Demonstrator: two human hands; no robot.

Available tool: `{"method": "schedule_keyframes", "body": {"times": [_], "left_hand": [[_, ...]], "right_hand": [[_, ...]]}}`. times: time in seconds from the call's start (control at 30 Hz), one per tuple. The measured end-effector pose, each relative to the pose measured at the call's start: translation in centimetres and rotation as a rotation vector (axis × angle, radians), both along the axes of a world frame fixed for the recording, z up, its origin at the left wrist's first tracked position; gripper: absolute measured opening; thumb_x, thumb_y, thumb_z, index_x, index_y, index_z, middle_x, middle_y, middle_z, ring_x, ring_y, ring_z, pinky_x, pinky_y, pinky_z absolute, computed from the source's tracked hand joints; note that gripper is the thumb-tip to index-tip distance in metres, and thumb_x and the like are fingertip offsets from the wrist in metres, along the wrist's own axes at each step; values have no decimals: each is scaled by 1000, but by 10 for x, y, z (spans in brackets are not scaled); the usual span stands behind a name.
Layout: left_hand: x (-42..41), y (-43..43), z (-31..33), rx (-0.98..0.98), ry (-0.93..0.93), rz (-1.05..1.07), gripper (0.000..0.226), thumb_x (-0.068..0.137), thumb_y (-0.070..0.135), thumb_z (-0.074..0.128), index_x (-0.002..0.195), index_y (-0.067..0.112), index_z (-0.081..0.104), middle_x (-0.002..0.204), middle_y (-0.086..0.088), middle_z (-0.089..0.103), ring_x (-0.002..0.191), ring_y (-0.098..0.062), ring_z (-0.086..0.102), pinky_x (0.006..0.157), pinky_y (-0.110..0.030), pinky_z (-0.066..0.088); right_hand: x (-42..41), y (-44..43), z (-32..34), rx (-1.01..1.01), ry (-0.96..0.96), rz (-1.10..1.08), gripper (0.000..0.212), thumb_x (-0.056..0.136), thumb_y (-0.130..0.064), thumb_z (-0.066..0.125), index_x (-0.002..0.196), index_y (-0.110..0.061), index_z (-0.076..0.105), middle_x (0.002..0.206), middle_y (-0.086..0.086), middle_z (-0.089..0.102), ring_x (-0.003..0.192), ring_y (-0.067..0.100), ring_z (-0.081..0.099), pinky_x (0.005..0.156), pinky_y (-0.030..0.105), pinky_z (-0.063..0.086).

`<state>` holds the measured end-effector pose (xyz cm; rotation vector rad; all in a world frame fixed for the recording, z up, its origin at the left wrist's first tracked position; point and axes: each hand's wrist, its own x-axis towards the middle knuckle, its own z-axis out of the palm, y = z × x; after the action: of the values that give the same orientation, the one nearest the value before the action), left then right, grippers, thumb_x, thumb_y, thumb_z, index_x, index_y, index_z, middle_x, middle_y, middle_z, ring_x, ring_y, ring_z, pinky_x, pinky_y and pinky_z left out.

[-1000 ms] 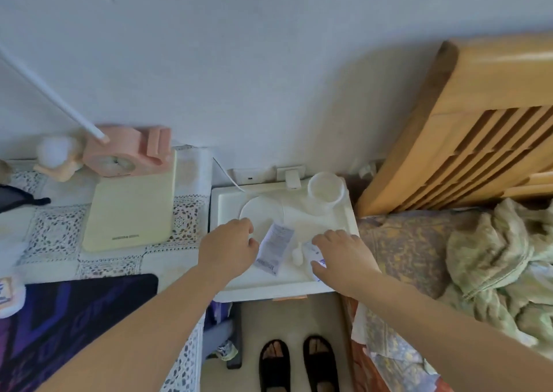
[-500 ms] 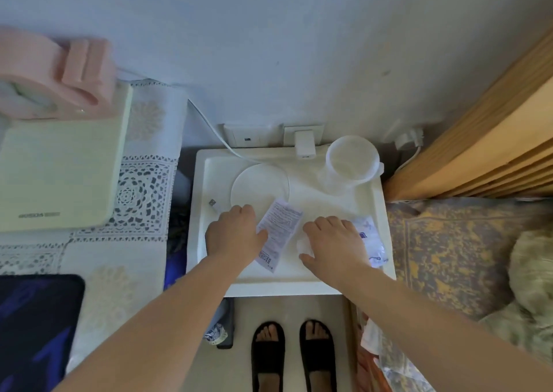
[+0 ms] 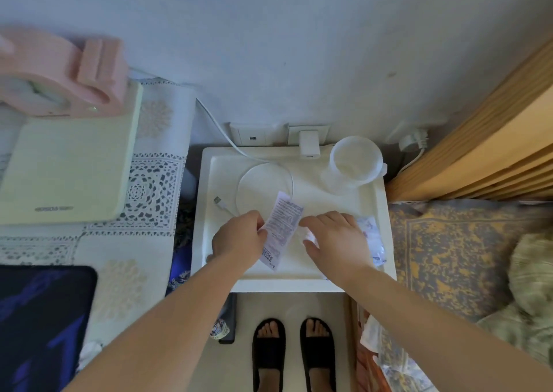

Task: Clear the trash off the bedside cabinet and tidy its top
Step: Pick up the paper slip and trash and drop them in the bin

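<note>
My left hand [image 3: 239, 240] rests on the front part of the white bedside cabinet [image 3: 380, 206], fingers curled and pinching the left edge of a printed paper slip [image 3: 282, 227]; the slip stands tilted, its far end raised toward the wall and its near end touching the cabinet top. My right hand [image 3: 336, 242] lies palm down just beside the slip, fingers bent over a small white crumpled scrap [image 3: 309, 237]; whether they actually grip the scrap I cannot tell. Under the outer edge of that hand, toward the bed, lies a clear plastic wrapper [image 3: 372, 240] with blue print, partly covered by my wrist. Farther back on the cabinet top, a white cable [image 3: 263, 167] forms a loop, its plug end [image 3: 220, 201] lying free near the left rim. At the back right corner stands a translucent plastic cup [image 3: 354, 160], upright. Behind it, a white charger [image 3: 309, 142] sits in a wall socket. To the left of the cabinet, a lace-covered table [image 3: 155, 182] carries a pale yellow box [image 3: 68, 164] with a pink device [image 3: 65, 74] at its far end, and a dark pad [image 3: 42, 317] nearer me. To the right stand a wooden headboard [image 3: 493, 140] and a patterned bed cover [image 3: 443, 257]. Below the cabinet's front edge, my feet in black slippers [image 3: 294, 352] stand on the floor.
</note>
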<state>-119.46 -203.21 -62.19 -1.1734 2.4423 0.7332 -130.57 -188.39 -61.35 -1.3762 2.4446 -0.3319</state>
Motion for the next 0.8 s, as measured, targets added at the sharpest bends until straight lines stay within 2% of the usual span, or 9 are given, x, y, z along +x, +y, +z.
{"method": "schedule_keyframes", "body": {"times": [0.07,0.2,0.33,0.47,0.63,0.8], "left_hand": [[-2,-4,17,-11,25,-14,8,93,29,48,90,22,52,87,-1,66,71,-23,55,56,-29,37],[-16,-15,66,-72,120,-44,11,93,28,47,91,19,52,90,-5,67,74,-25,52,62,-32,39],[-27,-24,128,-115,244,-24,11,91,29,50,90,20,55,88,0,69,81,-24,60,63,-32,43],[-23,-32,193,-171,357,21,9,88,32,54,86,24,58,86,4,69,81,-23,63,69,-36,51],[3,-37,263,-255,459,144,7,85,28,56,84,22,57,83,2,69,81,-26,62,72,-39,51],[41,-20,315,-374,541,257,8,87,29,57,87,21,57,80,-1,69,78,-27,62,70,-39,51]], "right_hand": [[-3,-1,17,-56,-22,-62,29,75,-16,71,104,-18,66,87,0,71,91,27,62,86,37,43],[-16,-3,63,-98,-32,-113,32,84,-22,61,116,-23,59,101,-4,67,98,21,58,89,31,37],[-32,-5,125,-157,-44,-203,32,86,-23,59,117,-26,56,106,-6,65,90,21,62,74,35,50],[-43,-7,188,-239,-51,-280,28,86,-24,59,114,-28,55,103,-8,65,89,16,62,68,37,53],[-43,-17,259,-374,-130,-275,26,85,-26,62,109,-30,57,96,-15,63,86,6,61,71,32,51],[-28,-17,319,-460,-167,-137,23,83,-27,61,102,-38,55,94,-19,64,81,-3,59,71,30,51]]}}
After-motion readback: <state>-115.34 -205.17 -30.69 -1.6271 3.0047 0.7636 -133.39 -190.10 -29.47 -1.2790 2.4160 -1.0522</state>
